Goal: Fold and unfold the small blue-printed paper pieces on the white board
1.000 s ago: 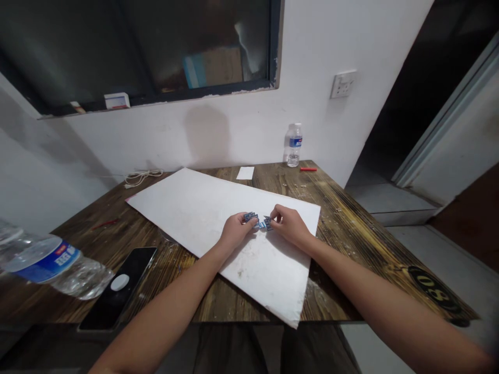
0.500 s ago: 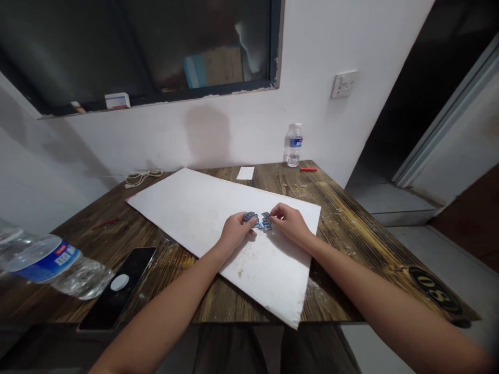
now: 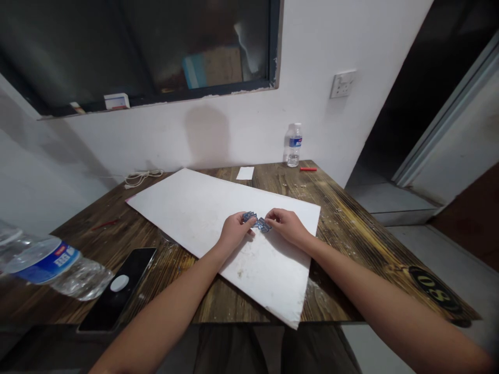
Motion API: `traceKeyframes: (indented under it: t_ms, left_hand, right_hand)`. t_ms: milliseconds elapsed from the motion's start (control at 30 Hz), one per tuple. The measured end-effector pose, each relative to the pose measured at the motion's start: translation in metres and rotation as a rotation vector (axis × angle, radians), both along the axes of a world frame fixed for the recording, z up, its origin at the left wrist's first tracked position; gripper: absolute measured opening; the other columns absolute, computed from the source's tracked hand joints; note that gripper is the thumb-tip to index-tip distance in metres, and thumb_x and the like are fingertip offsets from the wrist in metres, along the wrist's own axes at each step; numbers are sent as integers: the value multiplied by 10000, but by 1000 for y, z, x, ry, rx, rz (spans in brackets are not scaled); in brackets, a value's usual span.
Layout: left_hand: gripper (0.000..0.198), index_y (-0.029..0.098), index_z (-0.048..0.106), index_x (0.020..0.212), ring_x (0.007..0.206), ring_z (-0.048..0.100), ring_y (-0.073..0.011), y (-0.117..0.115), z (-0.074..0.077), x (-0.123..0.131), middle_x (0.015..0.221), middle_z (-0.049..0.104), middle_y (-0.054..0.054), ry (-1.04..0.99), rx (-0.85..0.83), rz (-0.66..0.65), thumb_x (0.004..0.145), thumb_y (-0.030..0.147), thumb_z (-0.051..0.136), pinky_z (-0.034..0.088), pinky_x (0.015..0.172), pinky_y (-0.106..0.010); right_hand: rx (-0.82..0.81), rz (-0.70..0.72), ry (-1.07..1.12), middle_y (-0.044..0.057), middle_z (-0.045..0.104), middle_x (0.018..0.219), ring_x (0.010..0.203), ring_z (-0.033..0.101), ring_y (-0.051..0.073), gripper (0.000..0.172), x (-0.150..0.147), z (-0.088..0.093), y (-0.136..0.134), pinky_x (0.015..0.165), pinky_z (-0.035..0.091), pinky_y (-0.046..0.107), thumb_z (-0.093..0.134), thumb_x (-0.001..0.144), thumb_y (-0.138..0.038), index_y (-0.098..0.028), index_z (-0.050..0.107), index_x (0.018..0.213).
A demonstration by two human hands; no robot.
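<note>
A small cluster of blue-grey flat pieces [image 3: 256, 220] lies on a large white board [image 3: 202, 213] in the middle of the wooden table [image 3: 351, 223]. My left hand [image 3: 233, 231] pinches the left end of the cluster, fingers curled. From the right, my right hand [image 3: 286, 225] pinches the other end of the pieces. Both hands rest on the board, about a finger's width apart. What the pieces are is too small to make out.
A clear water bottle [image 3: 50, 266] lies on its side at the near left, beside a black phone [image 3: 117, 293]. Another bottle [image 3: 293, 144] and a red pen [image 3: 308, 169] stand at the back right. A white cable [image 3: 140, 177] and a paper slip [image 3: 245, 173] are at the back.
My right hand has slid slightly left, pushing its blue pieces closer to those under my left hand. The left hand has hardly moved.
</note>
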State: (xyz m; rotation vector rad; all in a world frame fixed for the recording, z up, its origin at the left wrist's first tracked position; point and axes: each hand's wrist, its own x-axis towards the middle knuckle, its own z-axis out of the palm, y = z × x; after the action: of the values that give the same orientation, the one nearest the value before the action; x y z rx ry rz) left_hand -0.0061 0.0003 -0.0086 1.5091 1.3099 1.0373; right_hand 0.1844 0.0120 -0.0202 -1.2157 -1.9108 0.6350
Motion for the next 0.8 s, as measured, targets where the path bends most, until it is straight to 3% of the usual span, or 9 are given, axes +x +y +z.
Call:
traceKeyframes:
  t_ms: [133,300,533,700,800]
  left_hand:
    - [267,141,613,782,463,592,-131,0,1,0,539,608,0,23,6,-2,772,402,666,434,440,-218]
    - [234,145,616,745,483,577,-115,-4,4,2,550,595,12,40,-7,-69,762,370,679,412,477,-217]
    - [308,142,610,689,468,499,-85,-10,11,5,539,571,13,1,-35,-204,764,431,687,340,468,-208]
    - [373,133,685,926,511,529,-89,-9,11,4,661,635,-24,-116,-100,-273,731,448,731,329,470,-210]
    - [385,131,705,960,559,548,-92,-8,9,4,750,658,-52,-143,-75,-273,734,441,733,374,510,-224]
  right_hand:
    - [83,-11,-46,23,646,814,761,554,169,38,0,-2,1,691,388,281,655,819,-226,-193,655,837]
    - [220,141,-6,21,618,864,823,548,179,276,0,1,-2,727,403,283,785,730,-298,-205,625,935]
    - [173,158,68,-3,622,751,732,544,154,164,0,7,-7,627,393,250,769,725,-256,-201,617,755]
    - [99,74,198,-16,607,662,641,532,135,122,0,5,-5,557,382,233,707,749,-269,-198,623,697]
    - [86,43,238,-20,608,645,615,527,129,120,0,5,-4,552,385,235,702,744,-278,-196,627,698]
